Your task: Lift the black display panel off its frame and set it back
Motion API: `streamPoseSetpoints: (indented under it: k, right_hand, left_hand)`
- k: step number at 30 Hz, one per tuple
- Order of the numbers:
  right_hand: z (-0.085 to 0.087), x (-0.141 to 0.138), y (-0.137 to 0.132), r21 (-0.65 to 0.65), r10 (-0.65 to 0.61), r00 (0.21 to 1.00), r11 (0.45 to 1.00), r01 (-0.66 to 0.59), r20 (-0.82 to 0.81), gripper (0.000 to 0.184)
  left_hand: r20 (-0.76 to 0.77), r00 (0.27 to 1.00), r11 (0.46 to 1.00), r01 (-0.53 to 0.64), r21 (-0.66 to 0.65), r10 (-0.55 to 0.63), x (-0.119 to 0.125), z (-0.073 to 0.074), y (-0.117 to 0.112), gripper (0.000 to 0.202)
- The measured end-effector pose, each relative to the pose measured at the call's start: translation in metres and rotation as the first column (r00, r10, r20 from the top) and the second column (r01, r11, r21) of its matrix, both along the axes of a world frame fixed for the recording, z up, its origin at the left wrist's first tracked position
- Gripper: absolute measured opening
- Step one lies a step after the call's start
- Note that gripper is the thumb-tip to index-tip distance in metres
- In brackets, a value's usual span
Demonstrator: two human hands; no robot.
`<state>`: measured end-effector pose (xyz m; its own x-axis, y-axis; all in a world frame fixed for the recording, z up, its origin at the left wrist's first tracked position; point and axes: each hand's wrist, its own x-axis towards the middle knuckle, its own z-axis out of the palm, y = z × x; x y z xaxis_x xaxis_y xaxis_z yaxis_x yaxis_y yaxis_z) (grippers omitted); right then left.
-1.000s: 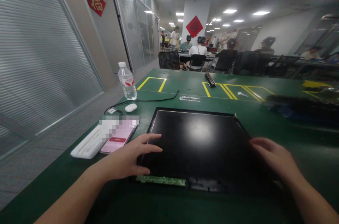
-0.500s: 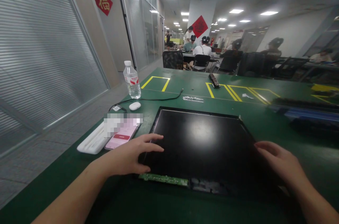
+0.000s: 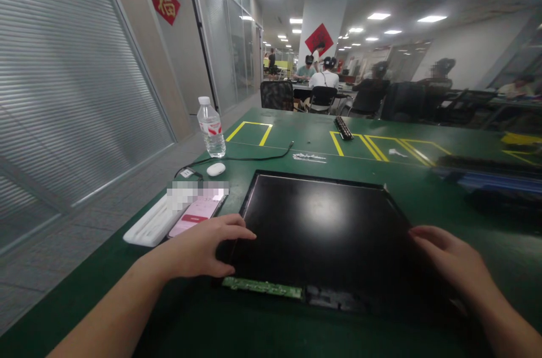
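A black LCD screen panel (image 3: 313, 234) lies flat on the green table in front of me, a bright glare on its face. Along its near edge runs a green circuit board strip (image 3: 262, 288), with dark film beside it. Over the panel's left edge is my left hand (image 3: 207, 245), open, thumb and fingers spread with the fingertips above the black surface. My right hand (image 3: 449, 259) is at the right edge, fingers together and curled against it; its thumb and underside are partly hidden.
To the left are a phone (image 3: 199, 217), a white oblong object (image 3: 148, 222), a white earbud case (image 3: 215, 169), a black cable (image 3: 254, 158) and a water bottle (image 3: 212, 129). Farther off lie a dark ridged strip (image 3: 343, 128) and crumpled scraps (image 3: 310, 158). People sit at tables beyond.
My left hand has drawn slightly left and its fingers have bent a little closer together. The right hand and the panel stay nearly in place. A person in the background has moved right.
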<state>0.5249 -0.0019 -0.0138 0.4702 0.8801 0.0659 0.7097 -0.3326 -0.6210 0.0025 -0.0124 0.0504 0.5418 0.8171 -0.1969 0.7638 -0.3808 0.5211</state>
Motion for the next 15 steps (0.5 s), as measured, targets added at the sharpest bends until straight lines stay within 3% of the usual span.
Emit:
streamPoseSetpoints:
  k: [15]
  right_hand:
    - [0.0003,0.0018,-0.0011,-0.023,-0.002,1.000,1.000,0.002,0.030,0.041]
  left_hand:
    - [-0.019,0.999,0.999,0.043,-0.002,-0.043,0.0014,0.0007,0.0014,0.057]
